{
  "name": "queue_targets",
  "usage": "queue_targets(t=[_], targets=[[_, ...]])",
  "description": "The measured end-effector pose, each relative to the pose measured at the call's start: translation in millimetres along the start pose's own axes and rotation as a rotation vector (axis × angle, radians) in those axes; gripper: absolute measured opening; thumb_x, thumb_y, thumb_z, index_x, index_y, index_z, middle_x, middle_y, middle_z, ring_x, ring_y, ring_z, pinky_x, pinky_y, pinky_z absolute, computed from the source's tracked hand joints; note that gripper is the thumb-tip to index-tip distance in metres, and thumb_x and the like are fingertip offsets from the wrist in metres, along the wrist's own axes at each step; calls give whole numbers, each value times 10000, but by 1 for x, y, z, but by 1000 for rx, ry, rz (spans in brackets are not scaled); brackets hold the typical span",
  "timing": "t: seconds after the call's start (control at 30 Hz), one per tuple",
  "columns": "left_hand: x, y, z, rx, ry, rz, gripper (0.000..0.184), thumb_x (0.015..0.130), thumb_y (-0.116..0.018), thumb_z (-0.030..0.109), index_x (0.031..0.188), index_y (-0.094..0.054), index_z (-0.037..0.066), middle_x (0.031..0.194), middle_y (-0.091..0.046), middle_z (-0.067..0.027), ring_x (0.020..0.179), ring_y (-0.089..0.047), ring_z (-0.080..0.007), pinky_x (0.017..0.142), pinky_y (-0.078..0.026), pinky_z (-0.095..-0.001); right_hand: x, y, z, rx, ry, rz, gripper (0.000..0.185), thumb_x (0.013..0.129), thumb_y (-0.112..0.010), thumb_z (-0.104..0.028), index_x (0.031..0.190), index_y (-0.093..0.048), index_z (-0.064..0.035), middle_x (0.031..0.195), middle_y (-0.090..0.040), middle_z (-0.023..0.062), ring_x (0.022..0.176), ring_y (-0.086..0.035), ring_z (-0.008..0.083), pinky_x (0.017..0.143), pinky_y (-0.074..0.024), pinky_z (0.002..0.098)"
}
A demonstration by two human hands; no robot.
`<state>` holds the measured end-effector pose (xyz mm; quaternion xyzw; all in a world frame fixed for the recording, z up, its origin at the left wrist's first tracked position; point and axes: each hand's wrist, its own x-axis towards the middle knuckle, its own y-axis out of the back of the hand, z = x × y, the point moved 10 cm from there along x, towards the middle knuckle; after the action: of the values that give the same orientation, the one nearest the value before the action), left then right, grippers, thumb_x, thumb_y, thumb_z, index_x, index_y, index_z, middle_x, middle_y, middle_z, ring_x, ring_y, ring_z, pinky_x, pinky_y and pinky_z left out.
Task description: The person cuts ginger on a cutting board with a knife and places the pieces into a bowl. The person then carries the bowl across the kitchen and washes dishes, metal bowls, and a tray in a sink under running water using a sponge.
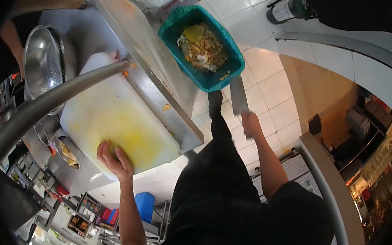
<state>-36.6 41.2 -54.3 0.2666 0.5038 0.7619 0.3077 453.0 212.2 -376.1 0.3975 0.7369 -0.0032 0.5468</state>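
A cleaver (238,96) with a broad rectangular blade is gripped by its handle in my right hand (251,124), fingers wrapped round it. The blade points toward the near rim of a bin lined with a green bag (236,55); I cannot tell whether they touch. Food scraps (204,50) lie inside the bin. My left hand (115,160) rests with spread fingers on the near edge of a white cutting board (97,102), which is stained yellow. Nothing shows in that hand.
Metal bowls (42,65) stand left of the board, near a small metal container (67,153) with yellowish pieces. A curved metal bar (65,93) crosses above the board. The steel counter's edge (176,110) borders the bin. A fire extinguisher (284,10) stands on the tiled floor (267,89).
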Motion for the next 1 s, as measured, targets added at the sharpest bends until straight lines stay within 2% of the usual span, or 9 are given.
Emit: queue_targets(t=[0.07, 0.17, 0.23, 0.37, 0.53, 0.63, 0.7, 0.77, 1.0], targets=[[1, 0, 0, 14, -23, 7, 304, 1009, -584, 104, 1289, -575, -13, 1352, -509, -238, 1279, -485, -404, 1110, -380, -515, -28, 6, 38, 10, -30, 20, 439, 1072, -546, -341, 886, -600, 53, 573, -576, 111, 447, -620, 250, 420, -506, 411], [0, 3, 3, 20, -39, 7, 308, 1001, -605, 108, 1288, -581, -3, 1352, -521, -230, 1259, -491, -402, 1092, -365, -507, -89, 44, -71, 67, 281, 178, 385, 1076, -555, -311, 906, -608, 30, 577, -580, 96, 453, -614, 238, 426, -483, 388], [1, 4, 4, 23, -32, 29, 295, 1010, -607, 143, 1278, -592, 20, 1346, -534, -213, 1246, -496, -396, 1086, -350, -504, -123, 58, -149, 109, 403, 65, 312, 1048, -593, -287, 978, -630, 15, 672, -660, 233, 609, -676, 418, 565, -500, 489], [-1, 7, 4, 44, -36, 72, 284, 1012, -611, 181, 1261, -606, 44, 1327, -555, -193, 1245, -499, -386, 1082, -346, -510, -180, 49, -234, 56, 610, -74, 314, 1031, -625, -295, 1001, -634, 17, 682, -648, 244, 579, -657, 375, 550, -486, 439], [-3, 13, 8, 56, -19, 95, 294, 997, -624, 212, 1248, -613, 60, 1318, -571, -167, 1246, -505, -368, 1068, -356, -510, -198, 51, -262, -103, 658, 4, 389, 1039, -563, -342, 970, -610, 39, 760, -669, 305, 714, -652, 523, 665, -525, 566], [-2, 10, 4, 67, 15, 103, 312, 987, -628, 220, 1257, -606, 65, 1318, -568, -162, 1250, -502, -373, 1069, -357, -514, -163, 64, -248, -9, 760, 240, 414, 1043, -568, -363, 980, -635, 40, 708, -678, 242, 607, -677, 435, 594, -548, 516], [0, 3, -4, 79, 27, 46, 320, 977, -630, 223, 1259, -604, 72, 1313, -564, -162, 1249, -499, -375, 1075, -353, -523, -97, 44, -219, 270, 394, -73, 403, 1044, -607, -361, 953, -622, 31, 646, -629, 152, 449, -614, 288, 419, -479, 437], [0, 5, -3, 99, 21, 55, 309, 972, -626, 221, 1247, -613, 79, 1306, -566, -155, 1247, -497, -375, 1077, -352, -529, -10, 13, -190, 276, 357, -87, 420, 1043, -613, -376, 949, -630, 33, 607, -552, 74, 400, -544, 195, 354, -435, 364], [1, 12, 0, 23, 19, 61, 316, 973, -632, 204, 1249, -612, 51, 1305, -569, -148, 1220, -503, -372, 1052, -367, -491, 208, -93, -53, 289, 55, -6, 556, 1060, -545, -413, 805, -633, 73, 614, -627, 165, 453, -610, 303, 463, -528, 442]])
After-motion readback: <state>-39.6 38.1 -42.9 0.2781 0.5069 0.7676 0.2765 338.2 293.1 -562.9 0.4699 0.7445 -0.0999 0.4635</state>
